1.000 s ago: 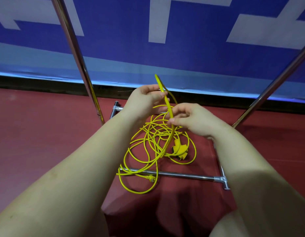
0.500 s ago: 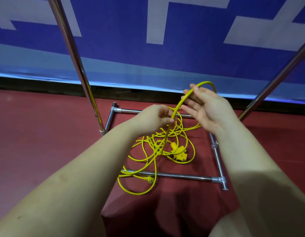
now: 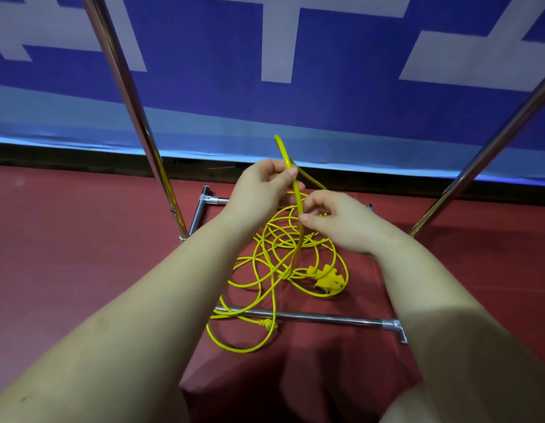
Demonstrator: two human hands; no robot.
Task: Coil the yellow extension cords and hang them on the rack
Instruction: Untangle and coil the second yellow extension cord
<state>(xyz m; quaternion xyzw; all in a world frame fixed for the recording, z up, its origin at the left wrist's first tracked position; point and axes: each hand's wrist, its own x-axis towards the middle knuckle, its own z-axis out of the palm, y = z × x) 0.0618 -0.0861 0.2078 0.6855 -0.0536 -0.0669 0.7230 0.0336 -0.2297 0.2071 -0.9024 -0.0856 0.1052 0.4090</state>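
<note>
**Cord held up over the rack base, most of it loose on the floor**

The rack [image 3: 133, 117] stood on the red floor [image 3: 66, 254] before a blue banner [image 3: 326, 102], its slanted poles rising at either side and its base bars framing a square of floor. Inside that square, and spilling over the near bar [image 3: 326, 317], lay the yellow extension cord [image 3: 265, 270] in a loose tangle, its socket block [image 3: 324, 277] toward the right of the base and a small plug [image 3: 268, 324] at the near bar.

Above the tangle, the left hand [image 3: 259, 187] pinched a narrow upright bend of cord, fingers curled round it. The right hand [image 3: 341, 221], just below and to the right, pinched the same strand between thumb and fingertips. From that lower grip the cord ran almost straight down into the pile, so the slack lay beneath both hands, nearer the right one. Coiling looked barely begun.
</note>
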